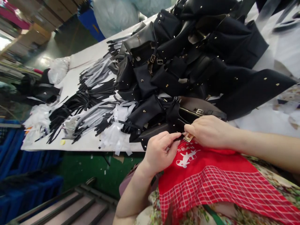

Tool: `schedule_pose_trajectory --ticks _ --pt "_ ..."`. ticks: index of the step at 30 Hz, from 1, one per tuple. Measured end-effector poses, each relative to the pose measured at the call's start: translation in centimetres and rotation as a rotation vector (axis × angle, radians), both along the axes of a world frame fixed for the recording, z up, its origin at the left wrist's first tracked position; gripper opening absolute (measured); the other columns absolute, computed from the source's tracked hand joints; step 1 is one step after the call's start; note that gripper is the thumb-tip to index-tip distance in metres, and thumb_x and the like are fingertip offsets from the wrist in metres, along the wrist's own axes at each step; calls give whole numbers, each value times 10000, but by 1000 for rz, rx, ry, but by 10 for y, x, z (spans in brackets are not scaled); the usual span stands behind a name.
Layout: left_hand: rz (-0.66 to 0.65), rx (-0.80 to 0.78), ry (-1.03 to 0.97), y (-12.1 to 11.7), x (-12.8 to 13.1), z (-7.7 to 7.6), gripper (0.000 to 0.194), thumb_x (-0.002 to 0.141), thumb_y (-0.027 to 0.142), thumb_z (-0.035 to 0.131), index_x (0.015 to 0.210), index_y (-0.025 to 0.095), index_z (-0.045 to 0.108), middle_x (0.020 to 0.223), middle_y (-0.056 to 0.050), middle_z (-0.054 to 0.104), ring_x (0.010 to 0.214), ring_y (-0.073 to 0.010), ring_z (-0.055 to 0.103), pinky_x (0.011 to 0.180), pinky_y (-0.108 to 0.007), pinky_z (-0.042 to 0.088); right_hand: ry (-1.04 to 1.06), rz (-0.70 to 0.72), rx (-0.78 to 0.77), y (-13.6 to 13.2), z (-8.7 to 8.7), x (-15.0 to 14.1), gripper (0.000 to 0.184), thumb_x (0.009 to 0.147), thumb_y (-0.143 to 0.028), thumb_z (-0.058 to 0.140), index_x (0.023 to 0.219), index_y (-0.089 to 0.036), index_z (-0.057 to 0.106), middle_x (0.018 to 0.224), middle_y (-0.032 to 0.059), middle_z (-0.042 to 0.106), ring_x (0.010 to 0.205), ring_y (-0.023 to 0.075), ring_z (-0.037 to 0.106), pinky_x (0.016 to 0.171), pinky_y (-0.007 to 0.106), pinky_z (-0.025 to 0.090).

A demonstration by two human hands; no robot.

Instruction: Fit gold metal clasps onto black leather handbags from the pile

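Close to my apron at the table's front edge, my right hand is closed on a gold metal buckle. To its left, my left hand has thumb and index finger brought together at a thin dark strap end beside the buckle; what exactly sits in that pinch is hard to see. Just beyond both hands lies a dark handbag with a zip and a small gold buckle on a black strap. A black bag with gold studs lies in front of my left hand.
A large heap of black bags covers the table's right side. Bundles of black and grey strips and white scraps lie to the left. Blue crates stand at the lower left, near a metal-framed rack.
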State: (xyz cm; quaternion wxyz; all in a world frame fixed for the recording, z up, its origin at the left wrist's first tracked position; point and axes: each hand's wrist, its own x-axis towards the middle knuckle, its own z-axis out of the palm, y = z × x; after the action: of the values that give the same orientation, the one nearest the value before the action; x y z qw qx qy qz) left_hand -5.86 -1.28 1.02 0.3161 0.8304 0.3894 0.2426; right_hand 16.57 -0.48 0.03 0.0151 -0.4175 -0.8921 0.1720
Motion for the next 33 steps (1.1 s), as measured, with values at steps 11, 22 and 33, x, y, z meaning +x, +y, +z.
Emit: schedule_pose_trajectory --ticks 11,22,33 --pt "96 181 -75 -6 12 -1 176 866 241 642 1027 180 678 627 31 589 545 -81 531 536 -211 446 -18 -55 -99 3 -2 0 126 887 -235 471 775 -195 514 627 15 602 550 146 521 548 287 201" --pt "99 361 -20 -10 20 -6 110 853 187 654 961 178 668 674 10 656 580 -93 575 574 -224 463 -2 -73 -139 4 -1 -2 164 919 -260 458 792 -194 539 617 12 599 544 147 528 539 284 209" --pt "56 307 13 -11 17 1 36 852 156 637 875 170 660 681 2 656 588 -102 579 566 -229 447 -36 -61 -63 2 0 -6 185 923 -245 459 786 -178 563 593 29 603 523 153 524 539 295 189"
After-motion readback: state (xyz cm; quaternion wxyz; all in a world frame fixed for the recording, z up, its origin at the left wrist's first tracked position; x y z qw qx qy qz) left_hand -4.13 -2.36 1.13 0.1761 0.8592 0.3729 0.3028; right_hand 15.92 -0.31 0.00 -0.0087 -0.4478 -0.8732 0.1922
